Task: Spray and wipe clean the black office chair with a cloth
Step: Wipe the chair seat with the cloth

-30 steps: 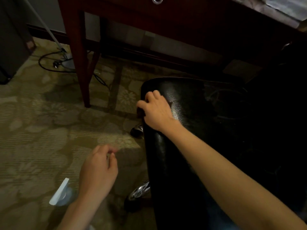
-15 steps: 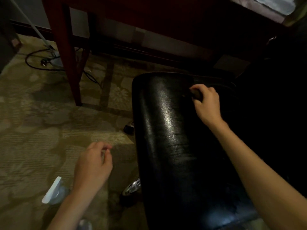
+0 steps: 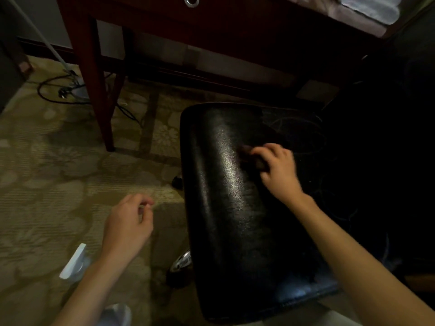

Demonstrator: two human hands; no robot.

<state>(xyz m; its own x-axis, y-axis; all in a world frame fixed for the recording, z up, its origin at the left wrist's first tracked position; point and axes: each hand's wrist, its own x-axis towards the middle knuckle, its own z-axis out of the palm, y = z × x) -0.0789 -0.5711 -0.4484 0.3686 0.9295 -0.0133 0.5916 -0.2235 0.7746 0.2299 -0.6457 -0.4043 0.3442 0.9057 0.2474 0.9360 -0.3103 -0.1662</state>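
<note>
Black glossy chair seat (image 3: 226,231) lies directly under the right grip (image 3: 277,174), whose fingers are curled round a dark, blurred cloth (image 3: 252,158) touching the seat. The left grip (image 3: 128,226) hangs loosely curled and holds nothing, over the carpet (image 3: 47,184) left of the seat. A white spray bottle (image 3: 75,262) stands just below-left of it.
</note>
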